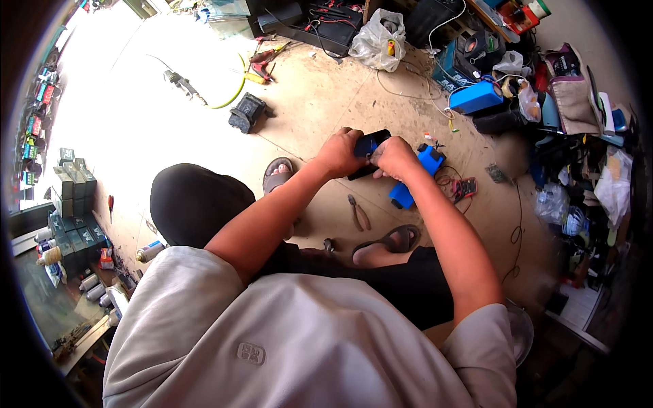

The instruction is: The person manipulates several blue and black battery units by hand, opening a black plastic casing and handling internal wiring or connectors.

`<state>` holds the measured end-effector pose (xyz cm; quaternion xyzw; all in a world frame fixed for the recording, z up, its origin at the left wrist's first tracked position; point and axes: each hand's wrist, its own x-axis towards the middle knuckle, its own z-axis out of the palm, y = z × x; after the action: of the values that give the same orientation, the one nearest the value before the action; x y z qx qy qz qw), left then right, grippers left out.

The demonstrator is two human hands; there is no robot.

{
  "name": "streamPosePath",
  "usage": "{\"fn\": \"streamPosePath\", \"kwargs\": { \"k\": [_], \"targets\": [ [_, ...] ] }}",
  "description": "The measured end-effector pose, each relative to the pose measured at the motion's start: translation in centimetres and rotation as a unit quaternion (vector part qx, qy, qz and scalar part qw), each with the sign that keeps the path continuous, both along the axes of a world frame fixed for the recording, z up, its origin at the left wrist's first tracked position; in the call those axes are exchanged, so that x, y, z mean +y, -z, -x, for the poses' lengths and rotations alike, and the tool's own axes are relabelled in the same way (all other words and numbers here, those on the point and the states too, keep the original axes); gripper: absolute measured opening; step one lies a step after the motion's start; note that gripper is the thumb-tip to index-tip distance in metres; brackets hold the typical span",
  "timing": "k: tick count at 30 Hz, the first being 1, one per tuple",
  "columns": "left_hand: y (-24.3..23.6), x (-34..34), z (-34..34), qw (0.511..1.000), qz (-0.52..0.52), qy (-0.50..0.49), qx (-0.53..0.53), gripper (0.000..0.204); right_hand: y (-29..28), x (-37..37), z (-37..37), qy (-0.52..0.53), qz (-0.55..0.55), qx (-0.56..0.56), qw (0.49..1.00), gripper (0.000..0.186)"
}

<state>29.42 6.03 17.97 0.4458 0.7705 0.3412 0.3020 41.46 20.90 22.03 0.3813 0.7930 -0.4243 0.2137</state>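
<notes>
One black case (369,144) is held up over the floor in front of the seated person, between the left hand (340,154) and the right hand (396,158). The left hand is clamped on its left side; the right hand's fingers are bunched at its right edge, and I cannot tell whether they grip the case or something small.

Below the right wrist, a blue block (429,160) lies on the floor, partly hidden, with a red meter (465,188) and its wires near it. Pliers (359,213) lie between the person's sandals (406,237).

The floor (326,88) is tan, marked with dark specks and thin joint lines, and washed out by bright light toward the upper left. On it stands a dark boxy thing (248,113), with a yellow-green cord (238,85) and red-handled tools (262,66) farther out.

At the far side are a white plastic bag (382,42) and black equipment with wires (331,28). Clutter crowds the right side: another blue block (475,98), a grey-brown bag (573,102) and clear plastic bags (552,204). On the left, small boxes (73,182) are stacked near a spray can (150,251).
</notes>
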Motion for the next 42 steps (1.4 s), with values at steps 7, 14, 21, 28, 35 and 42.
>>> {"fn": "streamPosePath", "kwargs": {
  "k": [7,14,21,28,35,42],
  "targets": [
    [0.4,0.1,0.8,0.999,0.012,0.013,-0.05,0.067,-1.8,-0.1,0.0,0.079,0.098,-0.002,0.992,0.011],
    [1.8,0.4,1.9,0.997,0.025,0.035,-0.063,0.07,-1.9,0.7,0.8,0.052,0.111,-0.036,0.992,0.014],
    [1.0,1.1,1.4,0.994,0.106,0.025,0.015,0.068,-1.9,1.9,2.4,-0.021,0.091,-0.111,0.989,0.008],
    [0.9,0.9,0.7,0.994,0.11,-0.026,0.008,0.071,-2.5,1.7,2.8,0.01,0.162,-0.12,0.979,0.017],
    [0.9,0.9,0.6,0.991,0.131,-0.025,0.004,0.072,-2.3,1.4,3.0,0.015,0.138,-0.135,0.981,0.018],
    [0.9,0.9,0.8,0.992,0.124,-0.02,0.004,0.069,-2.6,0.0,2.6,0.015,0.039,-0.102,0.994,0.012]
  ]
}}
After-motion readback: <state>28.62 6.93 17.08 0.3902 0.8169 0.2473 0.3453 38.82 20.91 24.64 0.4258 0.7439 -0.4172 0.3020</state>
